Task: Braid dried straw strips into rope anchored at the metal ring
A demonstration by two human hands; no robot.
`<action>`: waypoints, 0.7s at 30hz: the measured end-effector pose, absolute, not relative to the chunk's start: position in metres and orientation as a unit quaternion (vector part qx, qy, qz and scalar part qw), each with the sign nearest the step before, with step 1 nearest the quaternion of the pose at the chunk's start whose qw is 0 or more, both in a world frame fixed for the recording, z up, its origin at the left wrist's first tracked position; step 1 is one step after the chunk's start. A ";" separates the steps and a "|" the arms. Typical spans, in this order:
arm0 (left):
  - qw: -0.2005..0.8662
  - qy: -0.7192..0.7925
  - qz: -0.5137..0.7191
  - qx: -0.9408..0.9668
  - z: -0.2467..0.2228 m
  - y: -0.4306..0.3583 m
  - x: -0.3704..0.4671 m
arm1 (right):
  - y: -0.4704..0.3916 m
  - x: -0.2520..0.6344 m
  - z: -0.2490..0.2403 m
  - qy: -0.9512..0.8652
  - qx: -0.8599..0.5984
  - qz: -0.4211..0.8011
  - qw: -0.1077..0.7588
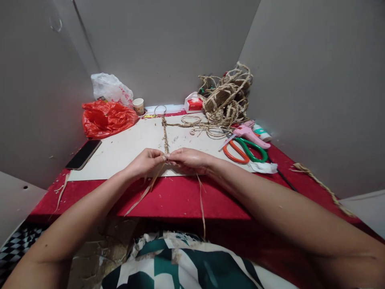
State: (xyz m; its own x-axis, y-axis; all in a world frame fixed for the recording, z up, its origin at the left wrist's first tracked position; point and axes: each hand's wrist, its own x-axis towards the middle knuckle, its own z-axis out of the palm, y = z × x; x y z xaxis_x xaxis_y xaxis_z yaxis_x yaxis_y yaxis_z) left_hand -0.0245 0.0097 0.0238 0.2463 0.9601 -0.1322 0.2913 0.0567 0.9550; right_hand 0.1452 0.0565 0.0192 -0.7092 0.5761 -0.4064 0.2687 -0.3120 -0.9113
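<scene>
Cord (165, 138) runs straight out ahead, its near end pinched in the fingers of left hand (148, 161) and right hand (191, 159), nearly touching. Loose strands (147, 192) trail below both; can't tell exactly which strand each grips.

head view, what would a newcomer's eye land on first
The crumpled red plastic bag stands out first, at the table's back left. Next comes the big rope tangle at the back right. In the middle, the left hand and right hand meet at the near end of a braided cord.
</scene>
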 end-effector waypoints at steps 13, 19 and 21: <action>0.045 0.615 0.092 0.781 0.039 -0.022 -0.010 | 0.035 0.132 0.013 -0.495 -0.394 0.732 0.251; -0.071 0.632 -0.020 0.772 0.029 -0.035 0.014 | 0.030 0.134 0.017 -0.459 -0.388 0.763 0.237; -0.082 0.624 -0.036 0.776 0.023 -0.041 0.019 | 0.030 0.134 0.016 -0.467 -0.385 0.761 0.234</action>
